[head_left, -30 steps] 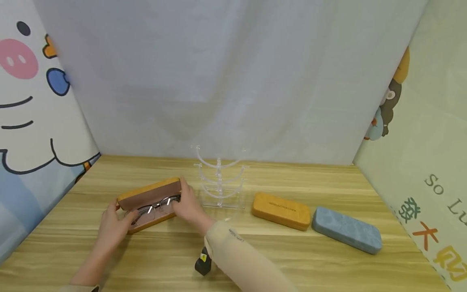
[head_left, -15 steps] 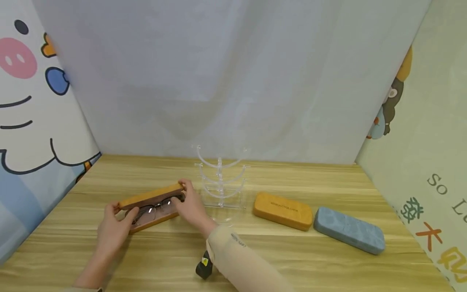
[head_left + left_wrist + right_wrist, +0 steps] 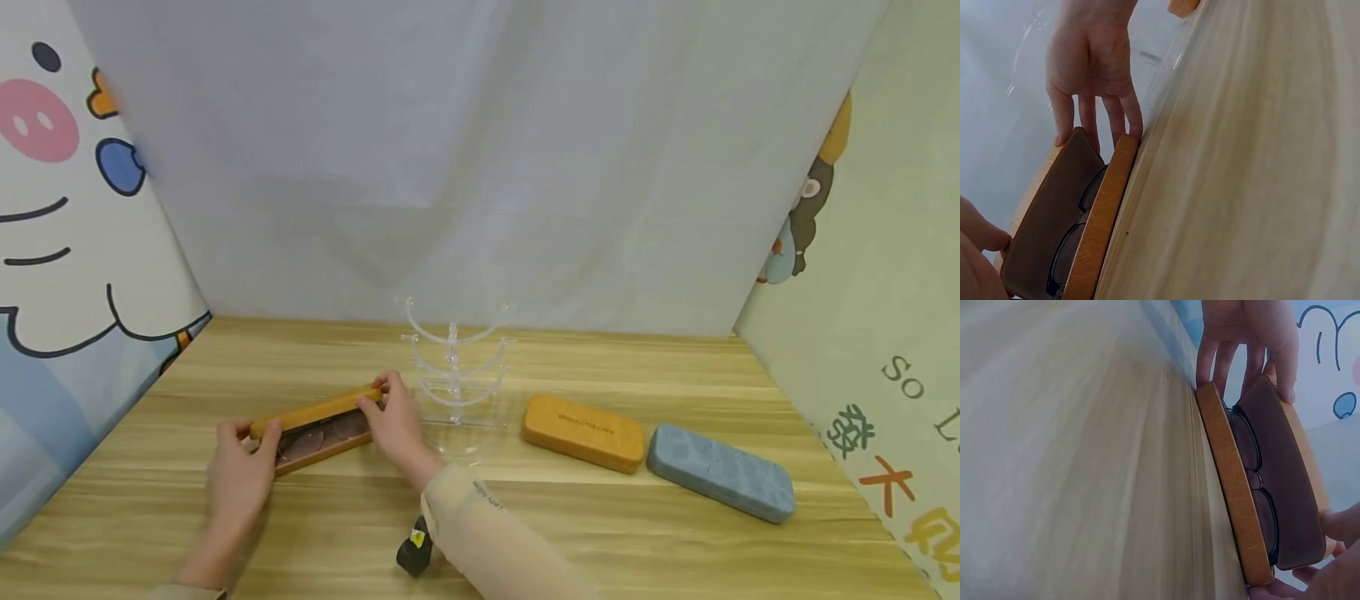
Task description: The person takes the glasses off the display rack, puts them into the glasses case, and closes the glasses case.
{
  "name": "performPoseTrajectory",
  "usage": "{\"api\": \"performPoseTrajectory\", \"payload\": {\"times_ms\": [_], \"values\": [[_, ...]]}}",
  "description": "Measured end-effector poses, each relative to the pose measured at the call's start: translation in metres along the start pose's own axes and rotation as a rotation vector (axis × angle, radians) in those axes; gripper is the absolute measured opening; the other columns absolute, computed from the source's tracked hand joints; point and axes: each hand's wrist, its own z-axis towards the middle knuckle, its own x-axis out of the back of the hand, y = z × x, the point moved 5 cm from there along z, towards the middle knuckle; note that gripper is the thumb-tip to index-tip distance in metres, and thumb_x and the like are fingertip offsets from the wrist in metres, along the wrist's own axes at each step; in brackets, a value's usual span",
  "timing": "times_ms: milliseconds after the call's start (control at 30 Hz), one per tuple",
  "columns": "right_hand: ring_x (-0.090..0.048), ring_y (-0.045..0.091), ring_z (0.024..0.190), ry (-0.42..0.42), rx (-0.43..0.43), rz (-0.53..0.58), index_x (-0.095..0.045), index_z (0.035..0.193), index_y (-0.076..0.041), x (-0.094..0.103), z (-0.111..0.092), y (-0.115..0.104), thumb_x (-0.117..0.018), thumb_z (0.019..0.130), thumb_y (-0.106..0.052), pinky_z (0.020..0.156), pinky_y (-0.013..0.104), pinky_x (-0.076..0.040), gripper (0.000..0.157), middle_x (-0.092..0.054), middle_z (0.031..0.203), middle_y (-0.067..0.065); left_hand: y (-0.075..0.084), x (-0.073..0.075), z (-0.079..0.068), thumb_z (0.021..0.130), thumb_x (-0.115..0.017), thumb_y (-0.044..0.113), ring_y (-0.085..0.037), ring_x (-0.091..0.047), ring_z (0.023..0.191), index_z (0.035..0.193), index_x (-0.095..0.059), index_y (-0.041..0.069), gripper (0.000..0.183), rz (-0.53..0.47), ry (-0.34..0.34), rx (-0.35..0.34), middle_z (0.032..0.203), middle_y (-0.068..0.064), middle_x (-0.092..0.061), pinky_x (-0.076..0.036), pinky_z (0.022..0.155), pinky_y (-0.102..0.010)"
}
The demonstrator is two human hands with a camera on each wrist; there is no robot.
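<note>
Hands on glasses case (image 3: 318,425), lid nearly shut; L hand (image 3: 242,475) grips left end, R hand (image 3: 393,425) grips right end w/ fingers on lid; glasses (image 3: 1254,481) inside.

Light is soft, even and fairly bright, falling from above; shadows under the hands and cases on the wooden table (image 3: 615,533) are faint. The head view bends outward at its edges. Both wrist views are tilted, with the near tabletop smeared and out of focus. The clear stand (image 3: 453,367) barely catches glare.
</note>
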Motion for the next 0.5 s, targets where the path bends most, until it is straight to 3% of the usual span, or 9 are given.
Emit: {"api": "performPoseTrajectory", "payload": {"times_ms": [200, 500], "values": [[-0.058, 0.016, 0.091, -0.001, 0.019, -0.004, -0.051, 0.100, -0.014, 0.0027, -0.0015, -0.0012, -0.062, 0.087, -0.020, 0.065, 0.021, -0.047, 0.019, -0.058, 0.114, 0.007, -0.0006, 0.0009, -0.0015, 0.093, -0.043, 0.043, -0.046, -0.040, 0.117, 0.127, -0.035, -0.003, 0.059, -0.025, 0.028, -0.008, 0.133, -0.030, -0.038, -0.035, 0.090, -0.056], [-0.058, 0.016, 0.092, -0.035, 0.027, 0.034, -0.051, 0.101, -0.013, 0.0034, -0.0036, 0.0018, -0.063, 0.086, -0.019, 0.065, 0.020, -0.048, 0.020, -0.056, 0.116, 0.006, -0.0006, 0.0014, -0.0030, 0.093, -0.045, 0.042, -0.047, -0.043, 0.114, 0.125, -0.037, -0.004, 0.056, 0.012, 0.029, -0.047, 0.132, -0.030, -0.040, -0.037, 0.089, -0.056]]}}
